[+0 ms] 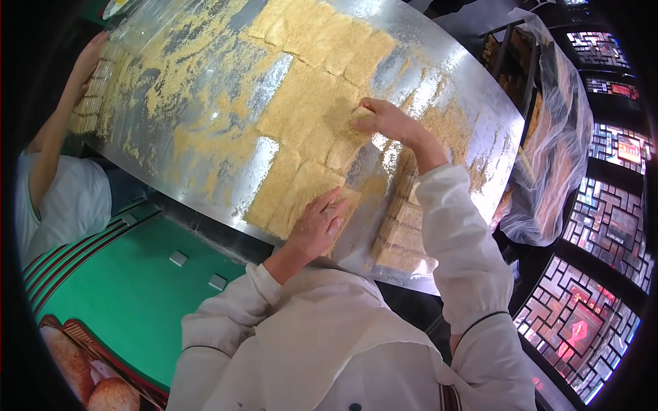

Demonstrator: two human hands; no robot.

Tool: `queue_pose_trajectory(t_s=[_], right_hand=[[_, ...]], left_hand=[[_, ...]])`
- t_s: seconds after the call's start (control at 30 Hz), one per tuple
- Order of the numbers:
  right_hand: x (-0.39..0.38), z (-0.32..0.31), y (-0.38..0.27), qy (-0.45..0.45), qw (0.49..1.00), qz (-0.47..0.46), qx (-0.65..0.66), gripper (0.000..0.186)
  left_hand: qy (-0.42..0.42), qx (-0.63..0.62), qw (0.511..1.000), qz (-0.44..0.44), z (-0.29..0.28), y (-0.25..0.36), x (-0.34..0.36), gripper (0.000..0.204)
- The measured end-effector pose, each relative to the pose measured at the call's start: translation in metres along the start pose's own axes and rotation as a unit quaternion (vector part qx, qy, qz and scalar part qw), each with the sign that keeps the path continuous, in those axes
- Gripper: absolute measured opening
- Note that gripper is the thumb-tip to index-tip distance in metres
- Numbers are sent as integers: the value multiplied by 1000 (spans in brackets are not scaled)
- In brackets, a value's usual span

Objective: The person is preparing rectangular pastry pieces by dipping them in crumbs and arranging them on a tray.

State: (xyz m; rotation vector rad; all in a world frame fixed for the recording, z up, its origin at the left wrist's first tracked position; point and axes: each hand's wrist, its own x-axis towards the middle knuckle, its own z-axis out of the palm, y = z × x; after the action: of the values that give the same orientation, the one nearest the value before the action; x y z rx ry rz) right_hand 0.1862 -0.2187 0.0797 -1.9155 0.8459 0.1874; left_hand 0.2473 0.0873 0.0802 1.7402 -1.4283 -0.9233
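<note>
The crumb-coated sheet (301, 96) lay on the steel table (256, 177), its long axis running from twelve o'clock to six. From where I stood, the right hand (389, 122) bent toward ten, fingers curled at the sheet's three o'clock edge, tips obscured; I couldn't tell if they gripped. The left hand (317, 222) lay loosely open on the six o'clock end, aimed at one.

Head-worn fisheye; faces down, close above metal table (490, 103).
</note>
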Motion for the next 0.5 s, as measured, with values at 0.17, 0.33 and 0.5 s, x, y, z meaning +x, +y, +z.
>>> queue_pose_trajectory(t_s=[0.17, 0.33, 0.5], right_hand=[[-51, 19, -31, 99, 994, -9, -51, 31], [-126, -9, -40, 184, 979, -66, -66, 24], [-219, -37, -60, 258, 963, -49, -58, 23]], left_hand=[[-26, -26, 999, -9, 5, 11, 2, 37], [-40, -28, 999, 21, 19, 22, 7, 37], [-40, -17, 998, 40, 42, 39, 23, 38]])
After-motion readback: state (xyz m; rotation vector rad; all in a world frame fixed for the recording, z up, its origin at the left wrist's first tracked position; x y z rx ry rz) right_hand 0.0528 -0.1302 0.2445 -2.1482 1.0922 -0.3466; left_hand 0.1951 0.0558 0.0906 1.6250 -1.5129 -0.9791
